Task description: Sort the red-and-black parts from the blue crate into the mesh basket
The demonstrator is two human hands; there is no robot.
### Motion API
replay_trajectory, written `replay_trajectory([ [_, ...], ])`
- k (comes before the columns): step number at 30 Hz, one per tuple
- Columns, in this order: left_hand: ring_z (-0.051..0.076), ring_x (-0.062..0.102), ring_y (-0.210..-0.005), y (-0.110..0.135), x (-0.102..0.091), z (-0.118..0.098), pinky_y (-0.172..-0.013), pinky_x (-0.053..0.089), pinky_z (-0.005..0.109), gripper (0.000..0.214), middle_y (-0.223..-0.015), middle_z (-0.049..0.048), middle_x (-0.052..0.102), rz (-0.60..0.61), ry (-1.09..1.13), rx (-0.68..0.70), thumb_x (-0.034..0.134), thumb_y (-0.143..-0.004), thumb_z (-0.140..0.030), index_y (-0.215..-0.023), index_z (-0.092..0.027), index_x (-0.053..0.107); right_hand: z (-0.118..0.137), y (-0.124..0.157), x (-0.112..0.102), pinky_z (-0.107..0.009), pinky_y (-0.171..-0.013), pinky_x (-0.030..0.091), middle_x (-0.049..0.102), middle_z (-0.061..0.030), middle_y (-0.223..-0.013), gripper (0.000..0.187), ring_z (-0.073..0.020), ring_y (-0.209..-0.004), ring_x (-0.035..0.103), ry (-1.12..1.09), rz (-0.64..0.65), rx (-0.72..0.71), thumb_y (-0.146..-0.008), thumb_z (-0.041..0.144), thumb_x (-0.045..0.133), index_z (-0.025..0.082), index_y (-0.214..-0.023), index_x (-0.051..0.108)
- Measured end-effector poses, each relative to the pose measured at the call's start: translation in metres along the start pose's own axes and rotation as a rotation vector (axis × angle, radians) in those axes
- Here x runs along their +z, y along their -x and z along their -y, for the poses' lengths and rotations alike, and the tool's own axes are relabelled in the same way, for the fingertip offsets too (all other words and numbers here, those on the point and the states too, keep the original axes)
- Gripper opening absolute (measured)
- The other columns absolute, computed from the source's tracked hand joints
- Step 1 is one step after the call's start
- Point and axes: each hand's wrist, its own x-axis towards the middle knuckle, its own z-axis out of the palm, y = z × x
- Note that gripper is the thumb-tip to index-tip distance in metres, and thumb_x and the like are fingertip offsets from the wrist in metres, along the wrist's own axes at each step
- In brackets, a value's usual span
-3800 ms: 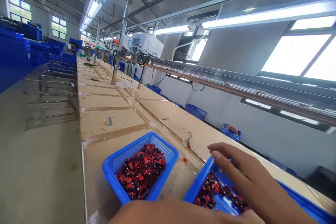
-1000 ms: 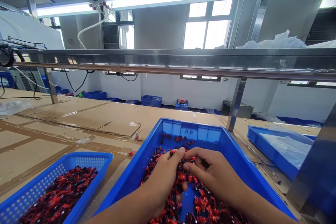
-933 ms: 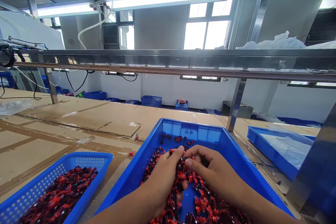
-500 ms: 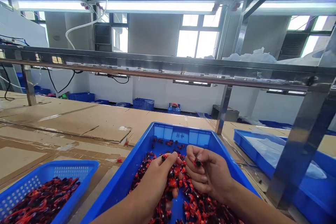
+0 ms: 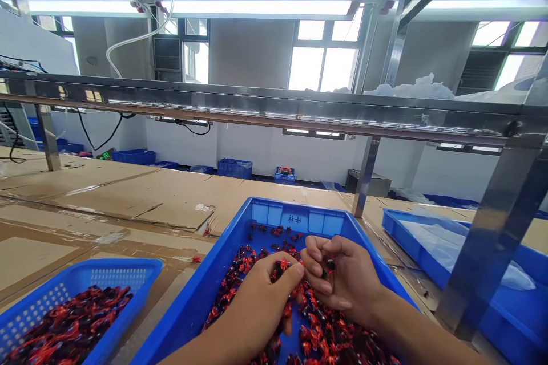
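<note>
Both my hands are over a deep blue tray point(image 5: 190, 296) strewn with small black parts with red wire-like strands point(image 5: 317, 333). My left hand point(image 5: 268, 291) is closed, with a red-and-black part point(image 5: 281, 267) at its thumb and forefinger; more such parts show around its lower fingers. My right hand point(image 5: 349, 276) is beside it, fingers curled round a small black round-ended part point(image 5: 330, 264). The fingertips of my two hands are very close or touching; I cannot tell which. The palm side of my left hand is hidden.
A perforated blue basket point(image 5: 148, 274) with a heap of similar parts stands at left. To the right, behind a metal post point(image 5: 492, 222), lies a blue tray point(image 5: 398, 227) with clear plastic bags. A metal shelf point(image 5: 257, 97) crosses above the cardboard-covered table point(image 5: 141, 194).
My left hand has shifted slightly right, toward my right hand, its thumb now nearer the right fingers. The black part in my right hand sits deeper between the fingers.
</note>
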Motion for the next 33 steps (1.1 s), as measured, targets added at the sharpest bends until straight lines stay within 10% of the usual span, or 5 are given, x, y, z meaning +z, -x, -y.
replay_trajectory([
  [11,0.012,0.051,-0.054,0.005,-0.003,0.007,-0.049,0.035,0.020,0.033,-0.070,-0.0002,0.063,-0.079,-0.255,0.122,0.048,-0.083,-0.024,-0.110,-0.019,0.065,-0.013,0.008,0.020,-0.022,-0.049,0.025,0.032,0.0091,-0.050,0.014,-0.0097,-0.048,0.034,1.416,-0.222,-0.347,-0.084,0.027,0.063,0.023,-0.096,0.069],
  [23,0.015,0.058,-0.071,0.008,-0.002,-0.004,-0.063,0.037,0.024,0.025,-0.074,-0.0029,0.068,-0.197,-0.396,0.270,0.048,-0.089,-0.029,-0.103,-0.027,0.069,-0.001,0.016,0.013,-0.023,-0.056,0.039,0.066,0.0006,-0.068,0.027,-0.0131,-0.056,0.055,1.534,-0.107,-0.604,-0.092,0.030,0.056,0.024,-0.116,0.066],
  [33,0.014,0.053,-0.063,0.011,-0.003,-0.006,-0.057,0.031,0.024,0.022,-0.076,-0.0011,0.067,-0.204,-0.428,0.288,0.046,-0.085,-0.021,-0.093,-0.022,0.067,-0.004,0.016,0.008,-0.024,-0.047,0.032,0.047,0.0059,-0.050,0.032,-0.0121,-0.044,0.042,1.639,-0.110,-0.674,-0.090,0.034,0.059,0.021,-0.119,0.065],
])
